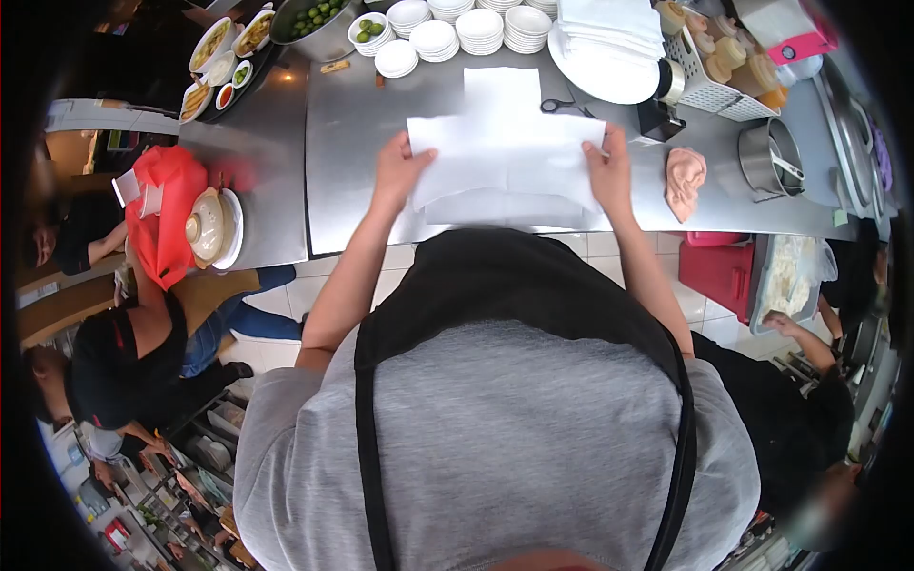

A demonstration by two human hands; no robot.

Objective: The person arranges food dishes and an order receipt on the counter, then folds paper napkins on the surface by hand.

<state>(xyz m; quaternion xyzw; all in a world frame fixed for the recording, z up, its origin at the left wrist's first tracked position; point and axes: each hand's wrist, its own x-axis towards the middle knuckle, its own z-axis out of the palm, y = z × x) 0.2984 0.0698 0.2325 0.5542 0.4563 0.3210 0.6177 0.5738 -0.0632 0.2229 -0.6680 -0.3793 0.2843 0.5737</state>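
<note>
Between my hands a white sheet of paper (505, 157) is stretched out over the steel counter (381, 95). My left hand (405, 169) pinches its left edge, thumb on top. At the right edge, my right hand (607, 167) grips the sheet in the same way. Another white sheet (502, 88) lies on the counter just beyond, partly covered by the held one. Black-handled scissors (562, 105) rest right of that sheet, their blades partly hidden.
Stacked white bowls (433, 40) and a plate with white sheets (609, 81) line the back. A pink cloth (685, 181) and steel pot (769, 157) are right. Left are a clay pot (208, 228) and red bag (171, 200). Co-workers stand on both sides.
</note>
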